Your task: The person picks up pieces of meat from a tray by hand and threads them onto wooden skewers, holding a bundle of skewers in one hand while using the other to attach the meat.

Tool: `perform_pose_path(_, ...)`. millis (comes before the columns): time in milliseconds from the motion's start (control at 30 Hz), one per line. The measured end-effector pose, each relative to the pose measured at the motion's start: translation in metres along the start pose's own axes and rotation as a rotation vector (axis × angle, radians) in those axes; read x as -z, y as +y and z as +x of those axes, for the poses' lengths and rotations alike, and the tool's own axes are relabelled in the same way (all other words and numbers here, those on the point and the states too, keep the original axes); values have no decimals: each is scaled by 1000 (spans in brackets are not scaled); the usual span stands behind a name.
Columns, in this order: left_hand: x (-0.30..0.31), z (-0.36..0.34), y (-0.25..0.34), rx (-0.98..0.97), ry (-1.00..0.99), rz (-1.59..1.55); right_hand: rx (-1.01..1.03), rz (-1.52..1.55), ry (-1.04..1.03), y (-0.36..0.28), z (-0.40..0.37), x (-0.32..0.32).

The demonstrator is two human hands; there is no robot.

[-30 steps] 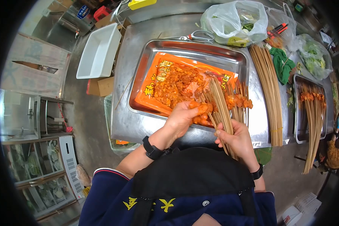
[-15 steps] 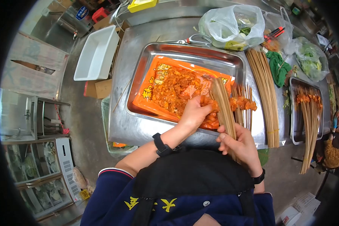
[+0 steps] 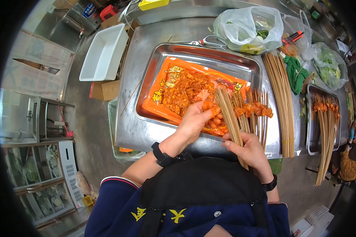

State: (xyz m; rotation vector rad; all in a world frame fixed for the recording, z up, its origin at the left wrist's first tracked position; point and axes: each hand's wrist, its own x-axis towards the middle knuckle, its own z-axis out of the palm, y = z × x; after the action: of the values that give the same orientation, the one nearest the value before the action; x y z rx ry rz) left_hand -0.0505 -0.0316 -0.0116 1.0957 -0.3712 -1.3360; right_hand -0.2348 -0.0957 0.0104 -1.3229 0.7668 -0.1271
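My right hand (image 3: pixel 247 149) is closed around a bundle of thin wooden skewers (image 3: pixel 230 118), which leans over the near right part of a steel tray (image 3: pixel 146 85). Beside the bundle's upper part, my left hand (image 3: pixel 194 120) is closed, its sauce-reddened fingertips pinching what looks like a piece of marinated meat (image 3: pixel 214 112); the fingers partly hide it. Red-sauced meat pieces (image 3: pixel 188 89) lie on an orange printed bag (image 3: pixel 150 106) inside the tray. Just right of the bundle, several skewers threaded with meat (image 3: pixel 257 109) rest across the tray's right side.
A long pile of bare skewers (image 3: pixel 280 106) lies right of the tray, near a green cloth (image 3: pixel 296 74). Farther right, a smaller tray (image 3: pixel 309 138) holds meat skewers (image 3: pixel 326 118). Scissors (image 3: pixel 211 41) and a plastic bag of vegetables (image 3: pixel 245 29) lie behind; a white bin (image 3: pixel 103 51) stands left.
My hands and the skewer bundle have shifted slightly left relative to the tray, showing more of the loaded skewers on the right. The whole view has shifted a little. Both hands remain closed.
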Motion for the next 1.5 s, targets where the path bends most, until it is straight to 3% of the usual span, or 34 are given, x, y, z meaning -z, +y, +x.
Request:
perform_pose_path(267, -4, 0, 3, 34, 33, 17, -93, 55, -25, -6, -1, -1)
perform_pose_path(533, -1, 4, -1, -71, 47, -104, -97, 72, -61, -10, -2, 0)
perform_pose_path(867, -5, 4, 3, -5, 61, -100, -94, 64, -95, -9, 0, 1)
perform_pose_path(933, -4, 2, 3, -11, 34, -44, -136, 247, 35, -8, -2, 0)
perform_pose_path(1033, -6, 1, 4, -18, 117, -16, -111, 277, 90, -10, -3, -3)
perform_pose_path(1367, 14, 0, 17, 77, 99, 156, -95, 243, 55, -8, 1, -1)
perform_pose_path(1433, 31, 4, 16, -283, 282, 381, -96, 264, 73, -9, 0, 0)
perform_pose_path(1467, 38, 2, 16, -282, 283, 383, -96, 267, 72, -9, 0, 0)
perform_pose_path(1500, 43, 0, 17, -276, 254, 668, -108, 275, 76, -10, 0, 0)
